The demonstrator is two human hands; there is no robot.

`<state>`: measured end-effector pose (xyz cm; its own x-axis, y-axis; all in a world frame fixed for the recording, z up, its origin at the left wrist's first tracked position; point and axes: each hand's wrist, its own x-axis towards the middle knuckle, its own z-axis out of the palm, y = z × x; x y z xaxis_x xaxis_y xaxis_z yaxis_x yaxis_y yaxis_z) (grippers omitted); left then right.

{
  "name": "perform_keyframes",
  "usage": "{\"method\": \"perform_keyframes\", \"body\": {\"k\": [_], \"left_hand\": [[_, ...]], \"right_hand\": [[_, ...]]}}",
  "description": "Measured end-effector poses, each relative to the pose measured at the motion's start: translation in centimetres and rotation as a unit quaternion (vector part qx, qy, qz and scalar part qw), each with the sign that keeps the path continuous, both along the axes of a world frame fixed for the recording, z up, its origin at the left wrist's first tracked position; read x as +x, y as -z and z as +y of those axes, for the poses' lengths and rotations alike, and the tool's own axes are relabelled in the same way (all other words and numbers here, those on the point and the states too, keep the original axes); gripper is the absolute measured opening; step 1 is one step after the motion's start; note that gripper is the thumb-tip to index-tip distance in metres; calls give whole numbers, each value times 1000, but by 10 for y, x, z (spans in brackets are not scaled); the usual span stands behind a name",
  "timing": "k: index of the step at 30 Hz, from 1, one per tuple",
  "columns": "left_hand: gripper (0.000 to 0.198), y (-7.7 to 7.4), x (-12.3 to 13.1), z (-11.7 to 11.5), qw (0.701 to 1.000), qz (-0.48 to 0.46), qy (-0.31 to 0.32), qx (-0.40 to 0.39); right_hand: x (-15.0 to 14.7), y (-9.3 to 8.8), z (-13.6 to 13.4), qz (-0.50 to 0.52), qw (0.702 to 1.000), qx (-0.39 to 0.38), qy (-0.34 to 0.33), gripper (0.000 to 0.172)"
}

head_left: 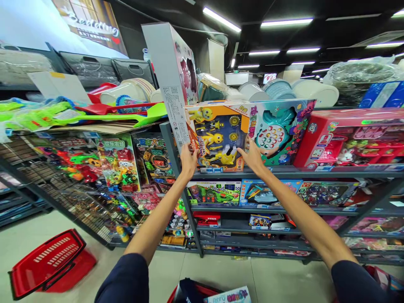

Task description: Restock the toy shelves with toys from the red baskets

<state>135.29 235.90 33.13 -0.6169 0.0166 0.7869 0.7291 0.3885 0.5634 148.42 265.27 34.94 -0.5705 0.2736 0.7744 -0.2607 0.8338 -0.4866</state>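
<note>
An orange toy box (217, 139) with yellow figures stands on the top shelf (299, 171) of a grey rack. My left hand (188, 160) presses its left edge, and my right hand (252, 156) presses its right edge, so the box is gripped between them. A tall pink and white box (172, 75) stands on end just left of it, touching my left fingertips. A teal fishing-game box (277, 130) leans directly right of the orange box, behind my right hand.
A red toy box (353, 139) fills the shelf's right end, with more boxed toys on the lower shelves. Hanging toys cover a wire rack (78, 198) to the left. A red basket (50, 263) lies on the floor; another basket (189, 292) sits below me.
</note>
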Motion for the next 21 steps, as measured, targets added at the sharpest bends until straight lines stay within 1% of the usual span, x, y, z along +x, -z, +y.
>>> {"method": "perform_keyframes", "body": {"k": [2,5,8,10,13,15,17,19,20,21], "left_hand": [[35,-1,-2,2,1000,-16,0,7],[30,-3,-4,7,999,-39,-7,26],[26,-3,-6,12,999,-37,-17,31],[25,-1,-7,14,998,-44,-22,33],[24,2,-9,16,997,-70,-17,34],[24,7,-8,14,996,-77,-6,32],[27,14,-5,8,996,-79,-7,29],[28,25,3,0,997,-74,-22,11],[25,32,9,-5,997,-70,-25,-10],[21,40,15,-10,997,-65,-21,-44]], "right_hand": [[-1,3,1,-1,1000,-3,-9,75],[-6,0,3,0,1000,-9,-12,66],[-10,-3,2,-21,998,-48,27,63],[-13,-5,1,-33,996,-60,49,56],[-16,-6,-2,-45,997,-40,55,40],[-14,-3,-3,-55,996,-34,55,39],[-6,4,-6,-55,996,-35,57,49],[9,19,-12,-39,997,-28,63,59],[17,29,-16,-27,997,-21,66,59],[26,39,-22,-20,998,-11,62,54]]}}
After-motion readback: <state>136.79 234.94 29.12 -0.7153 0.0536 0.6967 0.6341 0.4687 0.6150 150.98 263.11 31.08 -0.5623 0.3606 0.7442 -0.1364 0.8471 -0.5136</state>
